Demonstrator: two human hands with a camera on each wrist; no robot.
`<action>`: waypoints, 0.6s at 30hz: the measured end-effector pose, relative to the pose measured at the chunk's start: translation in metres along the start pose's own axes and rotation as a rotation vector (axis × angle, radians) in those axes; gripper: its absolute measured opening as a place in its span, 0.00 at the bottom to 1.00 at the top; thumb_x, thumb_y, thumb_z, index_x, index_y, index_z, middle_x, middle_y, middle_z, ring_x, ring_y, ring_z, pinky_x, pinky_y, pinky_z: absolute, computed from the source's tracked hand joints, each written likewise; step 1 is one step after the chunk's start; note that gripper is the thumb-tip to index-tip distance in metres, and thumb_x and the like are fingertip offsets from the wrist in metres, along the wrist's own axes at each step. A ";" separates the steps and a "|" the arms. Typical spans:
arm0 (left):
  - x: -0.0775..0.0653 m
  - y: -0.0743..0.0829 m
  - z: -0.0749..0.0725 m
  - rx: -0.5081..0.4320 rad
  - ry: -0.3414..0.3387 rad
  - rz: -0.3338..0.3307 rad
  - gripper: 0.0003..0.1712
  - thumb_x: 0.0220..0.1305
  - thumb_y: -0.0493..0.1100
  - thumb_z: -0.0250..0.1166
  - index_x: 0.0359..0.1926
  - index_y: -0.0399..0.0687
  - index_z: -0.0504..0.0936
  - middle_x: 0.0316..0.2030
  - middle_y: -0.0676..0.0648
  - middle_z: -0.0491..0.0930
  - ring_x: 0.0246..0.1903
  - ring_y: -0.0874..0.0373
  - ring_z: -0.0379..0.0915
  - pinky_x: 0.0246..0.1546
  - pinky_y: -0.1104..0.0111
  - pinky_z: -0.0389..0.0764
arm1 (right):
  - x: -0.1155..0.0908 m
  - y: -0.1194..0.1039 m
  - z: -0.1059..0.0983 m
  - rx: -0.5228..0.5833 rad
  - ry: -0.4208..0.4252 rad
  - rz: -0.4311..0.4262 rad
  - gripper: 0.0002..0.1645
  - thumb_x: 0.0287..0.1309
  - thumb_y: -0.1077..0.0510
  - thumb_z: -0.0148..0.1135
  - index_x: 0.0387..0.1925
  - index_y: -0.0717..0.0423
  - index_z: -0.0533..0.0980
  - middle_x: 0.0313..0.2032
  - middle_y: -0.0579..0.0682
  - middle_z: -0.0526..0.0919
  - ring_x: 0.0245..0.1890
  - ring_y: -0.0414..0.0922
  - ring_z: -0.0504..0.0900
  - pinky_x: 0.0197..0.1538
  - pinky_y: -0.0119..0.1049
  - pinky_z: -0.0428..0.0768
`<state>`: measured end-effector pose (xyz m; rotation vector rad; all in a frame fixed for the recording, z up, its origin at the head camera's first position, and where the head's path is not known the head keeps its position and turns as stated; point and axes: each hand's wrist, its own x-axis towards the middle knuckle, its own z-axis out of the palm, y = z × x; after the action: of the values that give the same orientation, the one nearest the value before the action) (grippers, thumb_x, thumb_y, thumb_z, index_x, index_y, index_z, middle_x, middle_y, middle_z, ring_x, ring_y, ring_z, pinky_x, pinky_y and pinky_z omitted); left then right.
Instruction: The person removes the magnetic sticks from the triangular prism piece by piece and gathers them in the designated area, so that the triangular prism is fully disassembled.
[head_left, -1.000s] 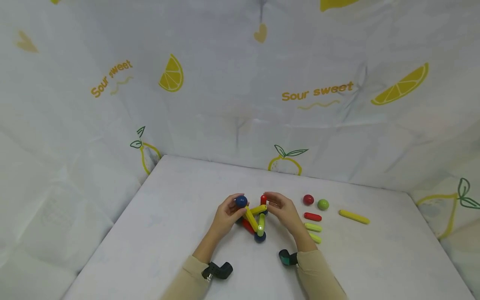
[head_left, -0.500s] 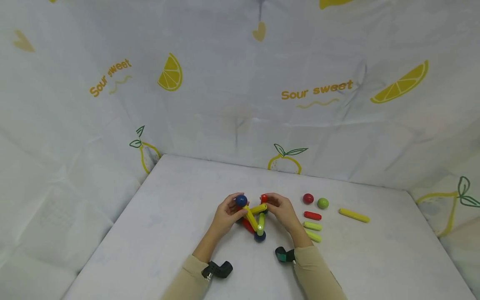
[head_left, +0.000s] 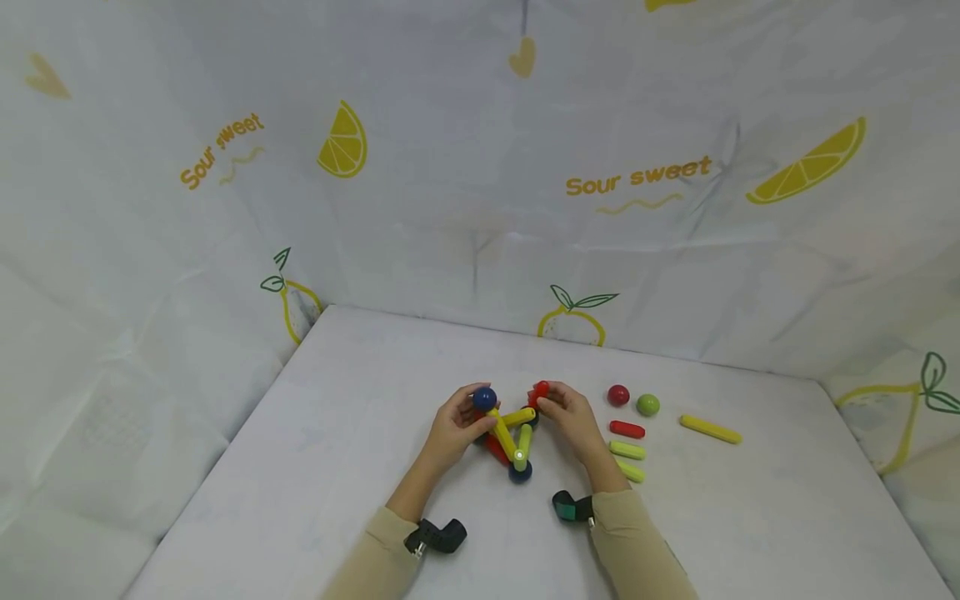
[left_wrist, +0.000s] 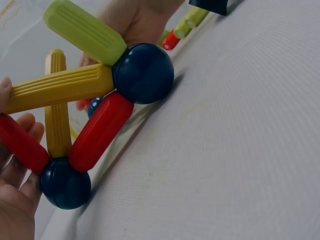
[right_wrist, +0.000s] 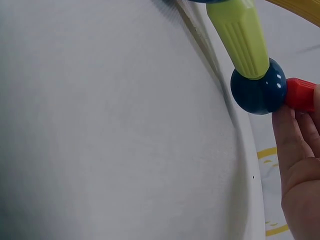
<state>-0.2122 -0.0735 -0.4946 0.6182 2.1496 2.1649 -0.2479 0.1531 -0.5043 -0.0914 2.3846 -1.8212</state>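
Observation:
Blue balls and coloured rods are joined into a frame. Its front blue ball (head_left: 520, 472) bears a light green rod (head_left: 524, 443), a yellow rod (left_wrist: 60, 87) and a red rod (left_wrist: 100, 132). On the left, my left hand (head_left: 450, 429) grips the frame beneath its raised blue ball (head_left: 484, 398), thumb tip at the yellow rod. My right hand (head_left: 572, 417) pinches a short red rod (head_left: 538, 393) at the frame's back right. In the right wrist view that red rod's end meets a blue ball (right_wrist: 259, 87), with my fingertips right under the ball.
Right of the frame lie a red ball (head_left: 618, 395), a green ball (head_left: 647, 405), a loose red rod (head_left: 627, 429), two light green rods (head_left: 627, 450) and a long yellow rod (head_left: 711, 429). A white printed cloth (head_left: 450, 167) hangs behind the table (head_left: 360, 367).
The red rod at the back right has tilted from upright toward the right, and my right fingers have come in around it. My left hand keeps its grip nearly unmoved.

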 end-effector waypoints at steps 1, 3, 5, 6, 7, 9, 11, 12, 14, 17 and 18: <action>0.000 0.000 0.000 0.000 -0.001 -0.001 0.27 0.62 0.34 0.62 0.61 0.36 0.67 0.53 0.31 0.76 0.54 0.43 0.74 0.53 0.71 0.77 | 0.000 0.001 0.000 0.001 0.000 0.003 0.20 0.66 0.57 0.54 0.57 0.60 0.71 0.54 0.59 0.79 0.54 0.49 0.78 0.57 0.39 0.77; 0.000 0.001 0.000 0.004 -0.002 -0.004 0.27 0.62 0.34 0.62 0.61 0.36 0.67 0.53 0.32 0.76 0.54 0.44 0.74 0.53 0.71 0.77 | 0.001 0.002 -0.001 0.009 0.001 0.012 0.21 0.67 0.57 0.54 0.58 0.60 0.70 0.54 0.59 0.79 0.53 0.49 0.78 0.57 0.37 0.77; 0.000 0.002 0.000 0.013 -0.002 -0.003 0.27 0.62 0.34 0.63 0.61 0.36 0.67 0.53 0.32 0.77 0.54 0.45 0.75 0.54 0.70 0.77 | 0.002 0.003 -0.003 0.044 0.009 0.033 0.21 0.67 0.57 0.53 0.59 0.61 0.69 0.54 0.60 0.78 0.52 0.47 0.78 0.54 0.34 0.78; -0.001 0.003 0.000 0.019 -0.001 -0.001 0.27 0.62 0.34 0.63 0.61 0.36 0.67 0.53 0.33 0.77 0.54 0.47 0.75 0.54 0.70 0.77 | 0.002 0.003 -0.004 0.081 0.016 0.048 0.21 0.68 0.58 0.52 0.59 0.61 0.68 0.55 0.61 0.77 0.52 0.47 0.79 0.53 0.34 0.79; -0.001 0.003 0.000 0.025 -0.001 0.001 0.27 0.62 0.34 0.63 0.61 0.36 0.67 0.53 0.33 0.77 0.53 0.48 0.75 0.54 0.69 0.77 | 0.002 0.003 -0.004 0.123 0.024 0.063 0.21 0.68 0.60 0.51 0.59 0.62 0.68 0.55 0.62 0.76 0.51 0.47 0.79 0.52 0.33 0.80; -0.001 0.003 0.000 0.034 -0.001 0.010 0.27 0.62 0.33 0.63 0.61 0.36 0.67 0.52 0.33 0.78 0.53 0.50 0.76 0.54 0.68 0.77 | 0.002 0.003 -0.006 0.153 0.043 0.086 0.21 0.68 0.60 0.50 0.60 0.62 0.66 0.55 0.62 0.76 0.50 0.45 0.79 0.51 0.32 0.80; -0.001 0.003 0.000 0.039 -0.001 0.015 0.27 0.61 0.33 0.63 0.61 0.35 0.67 0.52 0.33 0.78 0.52 0.52 0.76 0.54 0.67 0.77 | 0.002 0.002 -0.008 0.157 0.062 0.103 0.22 0.68 0.60 0.51 0.61 0.61 0.66 0.55 0.61 0.76 0.49 0.45 0.79 0.51 0.32 0.80; -0.001 0.003 -0.001 0.039 -0.002 0.017 0.28 0.61 0.33 0.63 0.61 0.34 0.67 0.52 0.33 0.78 0.52 0.53 0.77 0.55 0.67 0.77 | 0.001 0.001 -0.009 0.128 0.067 0.100 0.22 0.68 0.59 0.52 0.60 0.61 0.67 0.55 0.61 0.76 0.49 0.44 0.79 0.52 0.32 0.79; -0.001 0.002 -0.001 0.037 -0.002 0.021 0.28 0.61 0.32 0.63 0.62 0.32 0.66 0.52 0.33 0.78 0.51 0.55 0.77 0.54 0.68 0.77 | 0.000 -0.001 -0.010 0.052 0.070 0.091 0.21 0.67 0.57 0.54 0.59 0.59 0.68 0.54 0.58 0.78 0.50 0.44 0.78 0.54 0.32 0.78; -0.001 0.002 -0.001 0.034 -0.002 0.022 0.28 0.61 0.32 0.63 0.61 0.30 0.66 0.52 0.33 0.78 0.51 0.57 0.77 0.54 0.69 0.77 | -0.004 -0.003 -0.011 -0.008 0.068 0.064 0.21 0.66 0.55 0.56 0.58 0.58 0.70 0.53 0.57 0.79 0.51 0.47 0.77 0.57 0.37 0.77; -0.001 0.001 -0.001 0.033 -0.002 0.023 0.28 0.61 0.32 0.63 0.61 0.30 0.66 0.52 0.32 0.78 0.51 0.58 0.77 0.54 0.70 0.77 | -0.005 -0.004 -0.011 -0.018 0.070 0.058 0.21 0.65 0.55 0.57 0.57 0.58 0.71 0.53 0.57 0.79 0.52 0.48 0.77 0.57 0.38 0.77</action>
<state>-0.2117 -0.0748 -0.4933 0.6504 2.1925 2.1432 -0.2443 0.1638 -0.4976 0.0391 2.4232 -1.8069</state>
